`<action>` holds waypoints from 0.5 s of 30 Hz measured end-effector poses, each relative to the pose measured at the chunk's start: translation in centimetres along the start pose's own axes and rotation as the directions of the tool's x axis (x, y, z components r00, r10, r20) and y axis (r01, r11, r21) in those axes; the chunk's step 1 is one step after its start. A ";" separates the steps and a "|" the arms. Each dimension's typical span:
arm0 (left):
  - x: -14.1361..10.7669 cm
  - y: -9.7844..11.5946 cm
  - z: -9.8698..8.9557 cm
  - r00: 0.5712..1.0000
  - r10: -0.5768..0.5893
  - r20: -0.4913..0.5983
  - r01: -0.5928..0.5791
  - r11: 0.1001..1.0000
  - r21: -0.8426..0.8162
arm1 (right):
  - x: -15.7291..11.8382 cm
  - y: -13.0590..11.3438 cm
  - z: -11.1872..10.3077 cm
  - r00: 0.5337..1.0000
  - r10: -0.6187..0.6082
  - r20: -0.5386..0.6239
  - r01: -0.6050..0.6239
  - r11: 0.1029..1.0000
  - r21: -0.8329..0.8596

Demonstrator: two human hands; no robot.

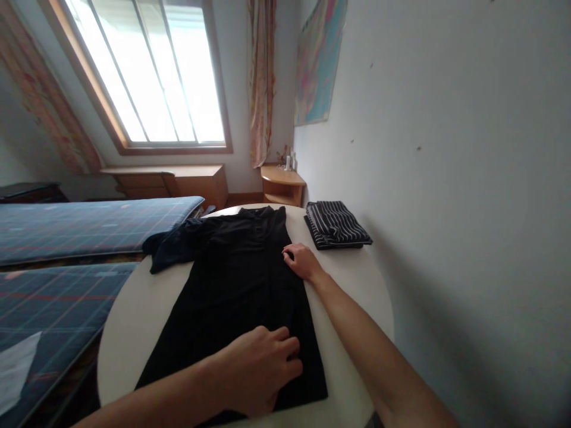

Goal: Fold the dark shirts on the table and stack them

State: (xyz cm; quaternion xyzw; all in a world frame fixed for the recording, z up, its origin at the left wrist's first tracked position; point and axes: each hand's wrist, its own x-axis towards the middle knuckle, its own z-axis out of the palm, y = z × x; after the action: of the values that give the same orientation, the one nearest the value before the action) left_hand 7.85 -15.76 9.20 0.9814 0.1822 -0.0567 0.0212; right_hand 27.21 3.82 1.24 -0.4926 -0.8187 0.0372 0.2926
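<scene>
A black shirt (236, 285) lies spread on a round white table (129, 333), its collar at the far end and one sleeve stretched out to the left. My left hand (263, 365) is low over the near part of the shirt, fingers bent inward and closed on the cloth; its thumb side is partly hidden. Farther up, my right hand (302, 261) pinches the shirt at its right edge, thumb and fingers curled together. The shirt's right sleeve does not show.
A folded black-and-white striped garment (336, 223) sits on the table's far right, close to the white wall (446, 196). Plaid blue mattresses (89, 232) stand along the left side. Behind are a wooden desk (200, 172) and a corner shelf (283, 175).
</scene>
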 end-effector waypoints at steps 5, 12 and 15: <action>-0.5 0.5 0.7 0.995 0.048 -0.093 -0.040 0.996 0.085 | -0.2 -0.2 -0.2 0.999 0.049 0.003 -0.049 0.997 -0.066; -0.4 0.9 2.2 0.971 0.045 -0.235 0.026 0.956 0.292 | 0.0 -0.2 0.0 0.998 0.055 -0.013 -0.057 0.993 -0.101; -0.4 0.9 2.4 0.970 0.025 -0.241 0.045 0.959 0.278 | 0.1 -0.1 0.0 0.999 0.049 -0.021 -0.051 0.994 -0.101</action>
State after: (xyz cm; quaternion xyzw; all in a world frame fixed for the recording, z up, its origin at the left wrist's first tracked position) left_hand 7.58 -16.92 6.87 0.9730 0.1784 0.0380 -0.1413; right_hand 27.07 3.84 1.32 -0.5277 -0.8041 -0.0018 0.2738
